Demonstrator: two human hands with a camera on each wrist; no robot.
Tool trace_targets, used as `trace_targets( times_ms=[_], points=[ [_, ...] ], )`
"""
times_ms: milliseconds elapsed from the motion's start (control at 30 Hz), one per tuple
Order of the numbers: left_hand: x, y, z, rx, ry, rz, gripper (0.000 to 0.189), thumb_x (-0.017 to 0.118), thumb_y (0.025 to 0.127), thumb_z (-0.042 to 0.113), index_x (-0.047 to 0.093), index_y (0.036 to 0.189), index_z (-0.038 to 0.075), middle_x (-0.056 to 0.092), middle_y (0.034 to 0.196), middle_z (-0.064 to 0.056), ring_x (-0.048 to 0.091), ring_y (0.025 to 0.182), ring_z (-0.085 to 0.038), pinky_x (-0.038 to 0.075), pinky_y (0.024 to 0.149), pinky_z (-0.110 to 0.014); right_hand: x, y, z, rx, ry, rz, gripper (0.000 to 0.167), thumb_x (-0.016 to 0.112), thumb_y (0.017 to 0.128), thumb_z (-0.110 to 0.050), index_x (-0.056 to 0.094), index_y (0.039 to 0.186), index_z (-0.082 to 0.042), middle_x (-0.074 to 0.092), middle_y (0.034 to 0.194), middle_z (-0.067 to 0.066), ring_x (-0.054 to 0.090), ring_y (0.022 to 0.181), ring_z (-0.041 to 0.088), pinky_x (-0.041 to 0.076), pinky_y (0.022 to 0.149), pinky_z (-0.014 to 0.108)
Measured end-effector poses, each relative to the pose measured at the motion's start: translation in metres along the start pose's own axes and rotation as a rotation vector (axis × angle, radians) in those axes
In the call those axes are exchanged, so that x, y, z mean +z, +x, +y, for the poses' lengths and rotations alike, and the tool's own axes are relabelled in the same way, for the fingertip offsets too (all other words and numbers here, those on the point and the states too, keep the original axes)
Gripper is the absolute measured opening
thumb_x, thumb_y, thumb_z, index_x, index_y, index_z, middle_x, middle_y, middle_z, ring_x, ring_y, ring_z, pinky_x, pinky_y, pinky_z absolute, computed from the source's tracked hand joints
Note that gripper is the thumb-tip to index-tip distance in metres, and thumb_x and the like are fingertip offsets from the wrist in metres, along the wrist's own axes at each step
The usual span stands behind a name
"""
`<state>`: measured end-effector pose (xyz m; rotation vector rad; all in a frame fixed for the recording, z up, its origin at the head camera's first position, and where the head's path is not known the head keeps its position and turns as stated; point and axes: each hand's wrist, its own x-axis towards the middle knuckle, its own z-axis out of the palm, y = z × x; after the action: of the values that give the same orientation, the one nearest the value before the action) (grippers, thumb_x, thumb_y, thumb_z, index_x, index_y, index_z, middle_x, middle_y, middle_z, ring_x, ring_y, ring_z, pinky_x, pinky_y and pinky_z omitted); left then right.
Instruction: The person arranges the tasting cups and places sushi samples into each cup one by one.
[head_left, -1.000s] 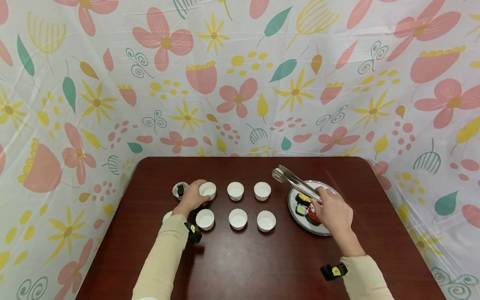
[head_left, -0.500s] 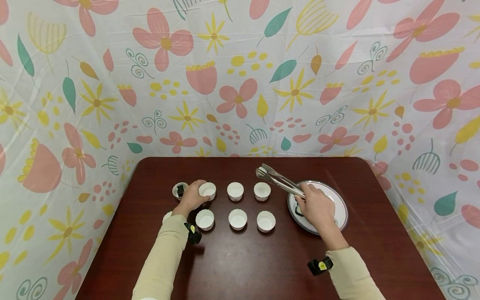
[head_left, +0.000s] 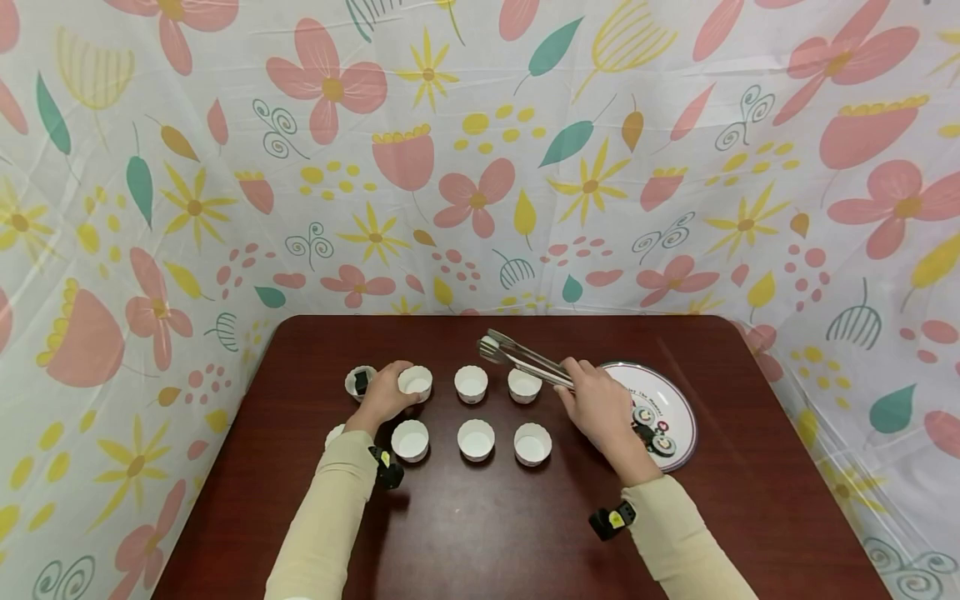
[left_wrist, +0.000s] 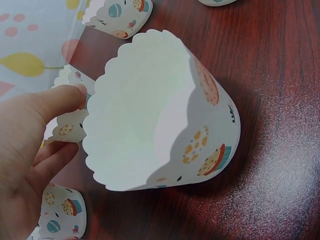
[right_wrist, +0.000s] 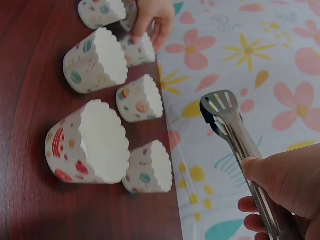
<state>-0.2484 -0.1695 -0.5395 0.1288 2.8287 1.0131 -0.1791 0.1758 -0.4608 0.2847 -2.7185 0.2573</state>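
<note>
In the head view my left hand (head_left: 388, 394) grips a white scalloped paper baking cup (head_left: 416, 382) in the back row, thumb on the near side. The same hand (left_wrist: 30, 150) and held cup (left_wrist: 70, 127) show in the left wrist view. My right hand (head_left: 600, 404) holds metal tongs (head_left: 528, 364), their slotted heads raised over the back row near the third cup (head_left: 471, 385). A small piece, partly white and partly dark, shows between the tong heads; its kind I cannot tell. In the right wrist view, fingers and thumb wrap the tongs (right_wrist: 245, 145).
Another back-row cup (head_left: 524, 387) sits below the tongs. A front row holds more cups (head_left: 476, 441). A far-left cup (head_left: 349, 385) contains a black piece (head_left: 362, 382). On the right, a white plate (head_left: 678, 408) carries sushi pieces (head_left: 663, 445), partly behind my right arm.
My right hand has carried the tongs left from over the plate to above the back row of cups. More of the plate shows. My left hand has stayed at its cup.
</note>
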Motion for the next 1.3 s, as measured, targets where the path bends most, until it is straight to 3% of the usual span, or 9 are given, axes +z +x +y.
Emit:
trace_targets(
  times_ms=[767,1000,1300],
  points=[
    [-0.002,0.003,-0.001,0.003,-0.020,-0.021,0.060,0.074,0.077,0.024,0.048,0.129,0.008,0.051,0.129,-0.014,0.051,0.114,-0.033,0.043,0.089,-0.047,0.022,0.016,-0.060,-0.165,-0.052,-0.046,0.032,0.073,0.078,-0.031,0.060,0.102,-0.016,0.063,0.086,0.002,0.057,0.064,0.022,0.041,0.044,0.031],
    [-0.002,0.003,0.000,0.004,-0.010,-0.027,0.060,0.074,0.078,0.022,0.047,0.130,0.009,0.048,0.133,-0.013,0.047,0.119,-0.033,0.042,0.092,-0.048,0.029,0.019,-0.073,-0.176,-0.056,-0.067,0.031,0.072,0.078,-0.032,0.058,0.100,-0.016,0.062,0.087,0.002,0.061,0.075,0.024,0.047,0.051,0.035],
    [-0.002,0.002,0.001,0.003,-0.020,-0.030,0.060,0.073,0.078,0.021,0.046,0.130,0.009,0.047,0.134,-0.012,0.045,0.121,-0.032,0.041,0.093,-0.049,0.036,0.019,-0.083,-0.174,-0.053,-0.118,0.033,0.070,0.079,-0.034,0.055,0.100,-0.014,0.059,0.083,0.001,0.059,0.072,0.024,0.046,0.050,0.036]
  ],
)
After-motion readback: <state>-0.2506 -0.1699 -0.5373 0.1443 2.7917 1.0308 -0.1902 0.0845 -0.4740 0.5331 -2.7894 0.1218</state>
